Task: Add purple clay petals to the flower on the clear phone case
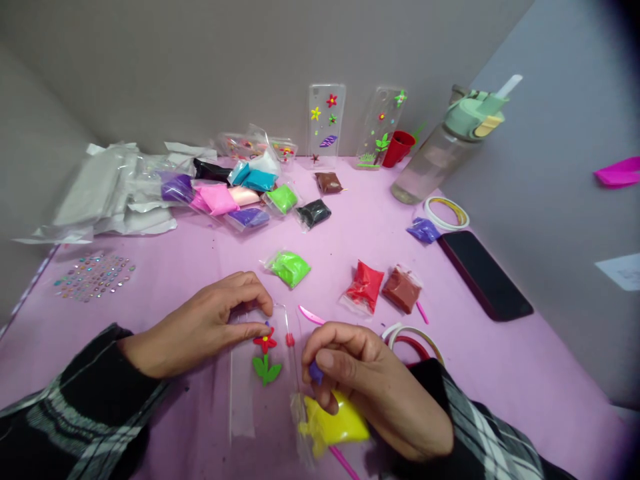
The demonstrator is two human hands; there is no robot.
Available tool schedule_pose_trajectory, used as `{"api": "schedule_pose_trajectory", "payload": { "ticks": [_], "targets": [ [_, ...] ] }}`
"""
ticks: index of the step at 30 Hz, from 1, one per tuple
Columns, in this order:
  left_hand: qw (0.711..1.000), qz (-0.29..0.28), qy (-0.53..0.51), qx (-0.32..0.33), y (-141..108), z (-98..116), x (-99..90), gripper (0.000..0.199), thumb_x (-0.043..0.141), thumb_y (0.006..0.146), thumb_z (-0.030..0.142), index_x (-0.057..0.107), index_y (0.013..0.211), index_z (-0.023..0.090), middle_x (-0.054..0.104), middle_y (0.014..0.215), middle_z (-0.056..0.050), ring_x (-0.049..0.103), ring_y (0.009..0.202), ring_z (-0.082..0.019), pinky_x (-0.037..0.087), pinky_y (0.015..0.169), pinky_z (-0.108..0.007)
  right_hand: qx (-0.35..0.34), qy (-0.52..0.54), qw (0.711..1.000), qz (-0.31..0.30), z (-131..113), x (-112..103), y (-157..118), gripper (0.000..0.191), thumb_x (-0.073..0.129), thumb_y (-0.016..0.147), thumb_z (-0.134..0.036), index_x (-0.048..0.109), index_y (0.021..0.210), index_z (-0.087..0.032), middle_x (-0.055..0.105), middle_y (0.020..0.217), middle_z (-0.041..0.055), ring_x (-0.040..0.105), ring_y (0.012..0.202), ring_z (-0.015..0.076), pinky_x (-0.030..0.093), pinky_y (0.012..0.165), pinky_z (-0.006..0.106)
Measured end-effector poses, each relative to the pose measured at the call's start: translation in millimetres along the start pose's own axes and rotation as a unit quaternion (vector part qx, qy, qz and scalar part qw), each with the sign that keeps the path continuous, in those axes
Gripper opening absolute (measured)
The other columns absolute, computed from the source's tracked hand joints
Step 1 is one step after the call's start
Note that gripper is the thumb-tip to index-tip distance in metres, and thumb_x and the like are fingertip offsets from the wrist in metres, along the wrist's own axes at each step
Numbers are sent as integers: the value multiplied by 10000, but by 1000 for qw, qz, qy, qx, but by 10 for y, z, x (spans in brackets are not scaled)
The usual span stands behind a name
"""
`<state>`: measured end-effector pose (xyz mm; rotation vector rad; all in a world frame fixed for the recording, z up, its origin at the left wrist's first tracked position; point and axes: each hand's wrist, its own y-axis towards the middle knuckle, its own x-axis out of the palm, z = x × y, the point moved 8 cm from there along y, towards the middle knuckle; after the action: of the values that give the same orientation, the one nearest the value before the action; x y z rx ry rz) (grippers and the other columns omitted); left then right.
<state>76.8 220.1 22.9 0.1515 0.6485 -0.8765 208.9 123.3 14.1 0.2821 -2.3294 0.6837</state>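
Note:
A clear phone case point(243, 400) lies flat on the table, bearing a red clay flower point(265, 341) with a yellow centre and green leaves point(267, 370). My left hand point(220, 320) rests over its upper part, thumb and forefinger curved and apart. The thumb tip touches the flower's top edge, beside a tiny purple-blue bit point(267, 325). Between the thumb and fingers of my right hand point(360, 373) is a small lump of purple clay point(315, 373), held just right of the case. Below that hand lies a yellow clay packet point(340, 423), partly covered by it.
Green point(290, 268), red point(366, 287) and brown point(401, 289) clay packets lie beyond my hands. A black phone point(485, 275) and a tilted water bottle point(435, 157) are at right. Two decorated cases, one a clear case point(327, 127), lean on the back wall. Gem stickers point(97, 275) lie left.

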Motion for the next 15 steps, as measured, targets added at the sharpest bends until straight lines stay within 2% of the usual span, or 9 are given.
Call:
{"api": "schedule_pose_trajectory", "payload": {
  "ticks": [9,11,15],
  "targets": [
    [1000,11,-4,0,16,29,-41,83,636,914,327,643,925,245,605,940,17,584,871,-170,453,784,-286,-4,2,1000,4,-16,5,-6,188,783,838,-313,743,864,-131,662,748,11,593,569,42,451,549,131],
    [999,43,-18,-8,7,58,-144,100,627,914,339,649,891,245,628,909,20,596,851,-171,460,778,-285,-3,-3,1000,18,-20,-24,-4,192,791,829,-318,742,858,-135,669,746,8,596,570,38,454,555,126],
    [985,167,-32,-32,-102,141,-454,132,607,918,380,666,904,262,677,888,25,615,850,-179,472,785,-277,0,-24,999,49,-24,-91,-4,217,802,816,-339,744,892,-144,688,710,2,604,574,39,470,580,125]
  ]
}}
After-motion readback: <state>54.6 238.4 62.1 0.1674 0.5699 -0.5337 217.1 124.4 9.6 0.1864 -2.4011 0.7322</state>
